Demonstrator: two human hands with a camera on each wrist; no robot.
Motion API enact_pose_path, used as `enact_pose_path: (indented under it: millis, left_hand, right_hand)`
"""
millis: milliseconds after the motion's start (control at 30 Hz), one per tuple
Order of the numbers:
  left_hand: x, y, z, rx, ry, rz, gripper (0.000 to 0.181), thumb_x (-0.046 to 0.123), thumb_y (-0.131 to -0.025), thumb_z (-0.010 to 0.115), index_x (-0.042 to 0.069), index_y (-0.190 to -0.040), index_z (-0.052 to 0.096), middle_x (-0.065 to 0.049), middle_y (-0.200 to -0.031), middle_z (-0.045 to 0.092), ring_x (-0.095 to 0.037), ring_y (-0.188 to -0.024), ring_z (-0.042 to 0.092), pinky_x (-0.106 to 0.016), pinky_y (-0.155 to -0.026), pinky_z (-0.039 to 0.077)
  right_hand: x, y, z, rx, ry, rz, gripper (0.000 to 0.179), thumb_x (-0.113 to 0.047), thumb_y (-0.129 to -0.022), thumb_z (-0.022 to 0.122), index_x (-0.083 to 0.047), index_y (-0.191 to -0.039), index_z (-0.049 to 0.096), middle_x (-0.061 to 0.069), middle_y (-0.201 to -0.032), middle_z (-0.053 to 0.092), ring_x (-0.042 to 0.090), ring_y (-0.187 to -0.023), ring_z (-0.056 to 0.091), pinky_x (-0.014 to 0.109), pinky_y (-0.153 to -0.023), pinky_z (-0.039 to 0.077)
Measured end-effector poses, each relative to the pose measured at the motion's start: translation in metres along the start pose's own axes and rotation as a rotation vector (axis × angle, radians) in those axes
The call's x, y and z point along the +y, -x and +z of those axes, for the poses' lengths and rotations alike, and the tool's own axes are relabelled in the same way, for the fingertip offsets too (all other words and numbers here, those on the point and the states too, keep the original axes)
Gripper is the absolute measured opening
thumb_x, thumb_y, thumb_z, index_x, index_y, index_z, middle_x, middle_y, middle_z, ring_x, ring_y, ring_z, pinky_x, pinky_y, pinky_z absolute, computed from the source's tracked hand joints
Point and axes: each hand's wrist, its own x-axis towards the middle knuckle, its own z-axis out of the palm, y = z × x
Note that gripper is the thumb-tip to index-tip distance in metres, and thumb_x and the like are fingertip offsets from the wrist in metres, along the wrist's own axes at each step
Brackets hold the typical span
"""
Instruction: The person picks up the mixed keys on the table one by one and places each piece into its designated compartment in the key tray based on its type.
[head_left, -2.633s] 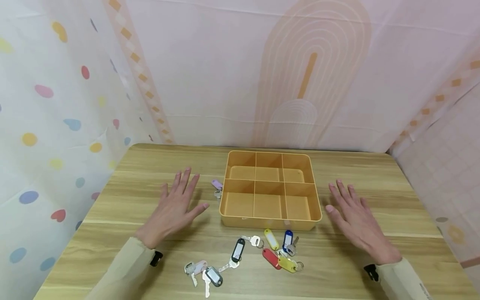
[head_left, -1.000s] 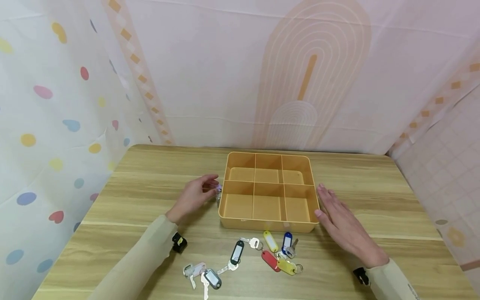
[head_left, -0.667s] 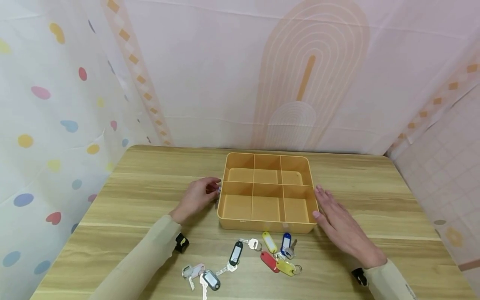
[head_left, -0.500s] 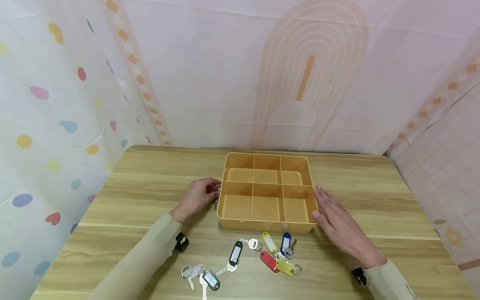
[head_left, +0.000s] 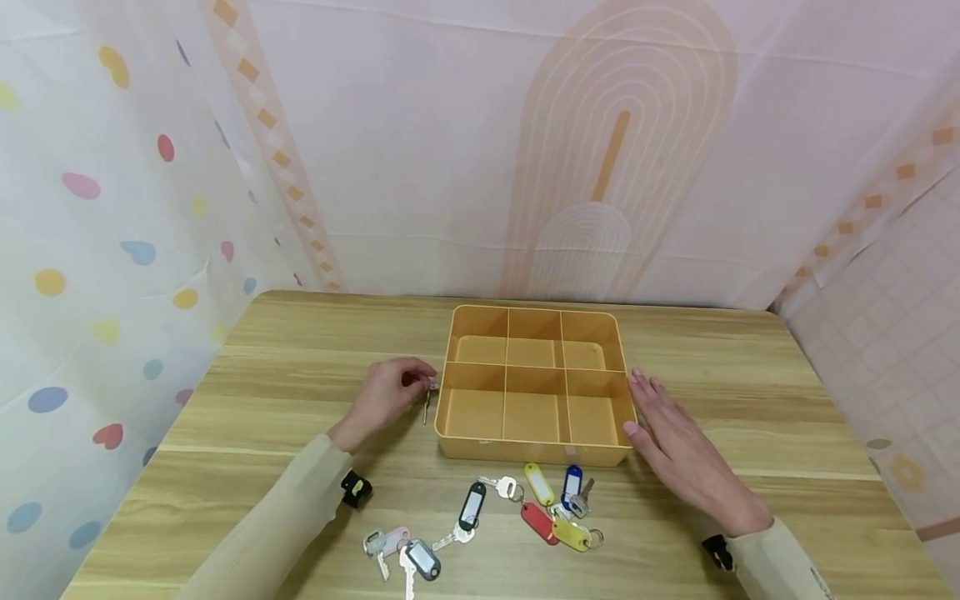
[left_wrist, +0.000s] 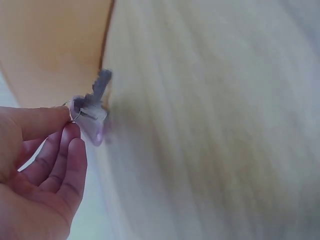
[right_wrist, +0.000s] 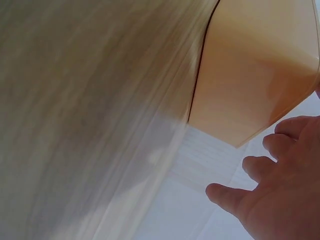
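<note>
My left hand [head_left: 384, 395] pinches the ring of a key [left_wrist: 96, 95] with a pale purple key tag [left_wrist: 94, 129] between thumb and fingertips. In the head view that key hangs just left of an orange six-compartment tray [head_left: 534, 452], and the tag is mostly hidden by the hand. My right hand [head_left: 686, 454] lies with straight fingers along the tray's right side, the fingertips at its wall. Whether they press on it I cannot tell. In the right wrist view the fingers [right_wrist: 227, 196] stand spread near the tray wall [right_wrist: 250, 85].
Several tagged keys lie in front of the tray: a black tag [head_left: 472, 507], a grey tag [head_left: 422, 559], a pink tag [head_left: 395, 540], a red tag [head_left: 539, 523], yellow tags [head_left: 538, 484] and a blue tag [head_left: 572, 487]. A patterned curtain [head_left: 420, 167] hangs behind the wooden table [head_left: 300, 358].
Both hands have moved in from beside the tray. My left hand has taken hold of the purple-tagged key and drawn it slightly left. My right hand has come to the tray's right wall.
</note>
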Motion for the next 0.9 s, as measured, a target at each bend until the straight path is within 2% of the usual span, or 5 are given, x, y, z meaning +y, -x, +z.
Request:
enact_pose_path:
  millis: [200,333,467,600,900]
  left_hand:
    - [0.009,0.009,-0.008,0.047,0.036,-0.030,0.017,-0.004,-0.093,0.069,0.000,-0.108,0.076,-0.008,-0.095,0.076,-0.020,-0.085,0.068,-0.037,-0.078,0.059]
    - [0.016,0.014,-0.014,0.093,0.053,-0.011,0.017,-0.004,-0.093,0.070,-0.002,-0.109,0.076,-0.011,-0.099,0.076,-0.025,-0.089,0.070,-0.039,-0.080,0.060]
    - [0.022,0.019,-0.020,0.127,0.073,0.001,0.017,-0.004,-0.093,0.071,-0.002,-0.109,0.076,-0.013,-0.102,0.076,-0.025,-0.089,0.070,-0.033,-0.077,0.060]
    - [0.028,0.022,-0.024,0.158,0.079,0.016,0.017,-0.002,-0.093,0.073,-0.001,-0.109,0.076,-0.011,-0.101,0.076,-0.023,-0.087,0.070,-0.027,-0.076,0.058]
    - [0.046,0.033,-0.029,0.213,0.085,0.086,0.014,-0.002,-0.092,0.075,0.003,-0.104,0.079,-0.005,-0.098,0.077,-0.019,-0.087,0.072,-0.032,-0.079,0.061]
  right_hand:
    - [0.000,0.000,0.000,-0.007,-0.007,0.005,0.065,-0.037,-0.113,0.040,-0.009,-0.166,0.016,0.014,-0.172,0.013,0.043,-0.156,0.013,0.068,-0.120,0.018]
    - [0.001,0.000,-0.001,-0.006,-0.004,-0.005,0.064,-0.036,-0.113,0.039,-0.009,-0.166,0.016,0.015,-0.172,0.013,0.043,-0.156,0.014,0.069,-0.119,0.018]
    - [0.002,0.000,-0.002,-0.009,-0.004,-0.010,0.063,-0.035,-0.113,0.038,-0.008,-0.166,0.016,0.016,-0.172,0.014,0.043,-0.156,0.013,0.070,-0.119,0.018]
    - [0.002,0.000,-0.002,-0.015,-0.012,-0.006,0.063,-0.034,-0.114,0.037,-0.007,-0.166,0.015,0.016,-0.172,0.014,0.043,-0.156,0.013,0.070,-0.118,0.018]
    - [0.001,0.001,-0.002,-0.023,-0.022,0.001,0.063,-0.034,-0.114,0.037,-0.006,-0.166,0.014,0.016,-0.172,0.012,0.043,-0.156,0.013,0.071,-0.118,0.018]
